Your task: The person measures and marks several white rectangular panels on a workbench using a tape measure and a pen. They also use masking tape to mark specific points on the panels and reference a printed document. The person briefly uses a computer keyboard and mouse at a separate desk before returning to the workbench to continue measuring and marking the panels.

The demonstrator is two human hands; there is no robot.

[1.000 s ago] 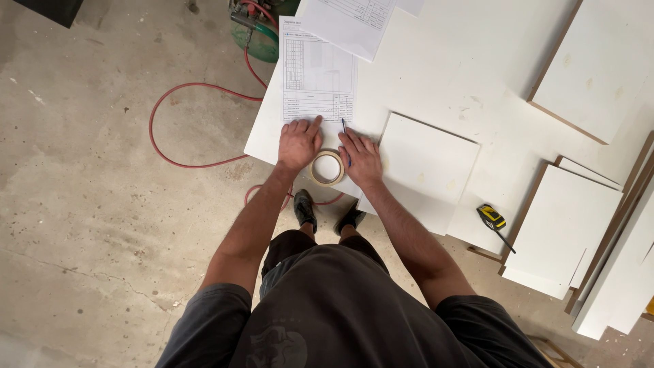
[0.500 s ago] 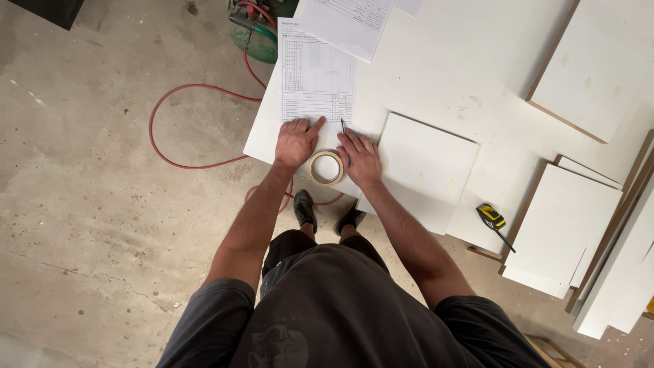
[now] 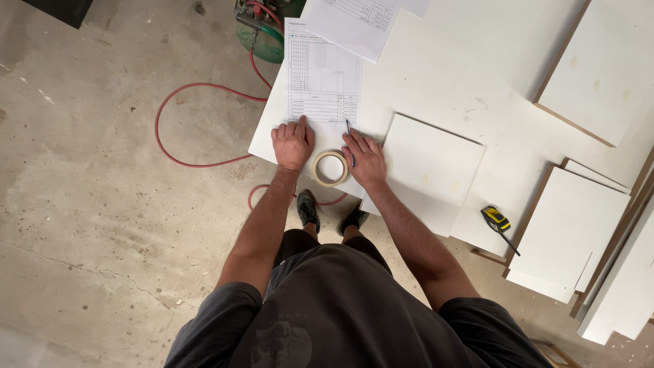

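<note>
My left hand point(image 3: 293, 143) rests flat, palm down, on the bottom edge of a printed sheet point(image 3: 323, 75) lying on a large white board point(image 3: 443, 75). My right hand point(image 3: 364, 158) grips a dark pen point(image 3: 349, 129) whose tip points up toward the sheet. A roll of beige masking tape point(image 3: 330, 167) lies flat on the board between both hands, touching neither that I can tell.
A smaller white panel point(image 3: 432, 170) lies beside my right hand. A yellow tape measure point(image 3: 497, 220) sits at the board's edge. More white panels point(image 3: 569, 228) stack at right. A red hose point(image 3: 197, 129) loops on the concrete floor. A second sheet point(image 3: 354, 20) lies above.
</note>
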